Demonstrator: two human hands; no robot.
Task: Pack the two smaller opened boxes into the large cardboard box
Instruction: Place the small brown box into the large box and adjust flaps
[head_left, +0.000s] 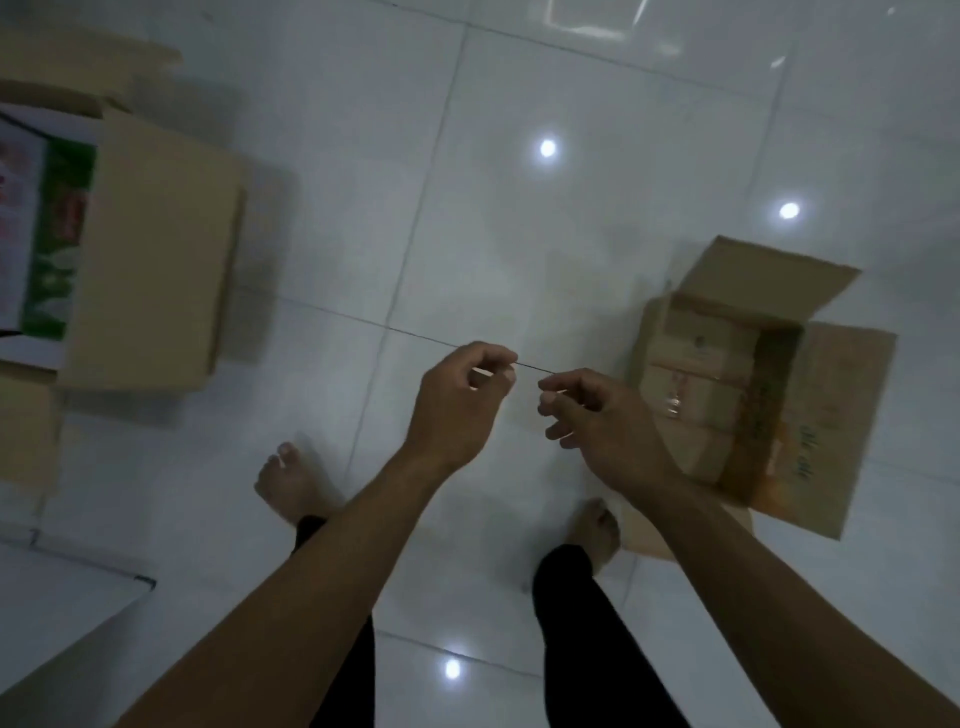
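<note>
The large cardboard box stands open at the left edge, one broad flap folded out towards me. Inside it lies a box with white, green and red print. A smaller opened cardboard box sits on the floor at the right with its flaps spread and several tan packets inside. My left hand hovers over the floor in the middle, fingers curled against the thumb and holding nothing. Just right of it, at the smaller box's left edge, my right hand has loosely bent, empty fingers.
The floor is glossy white tile with ceiling-light reflections. My bare feet stand below the hands, and the right foot touches a flap of the smaller box. A white flat object lies at the lower left.
</note>
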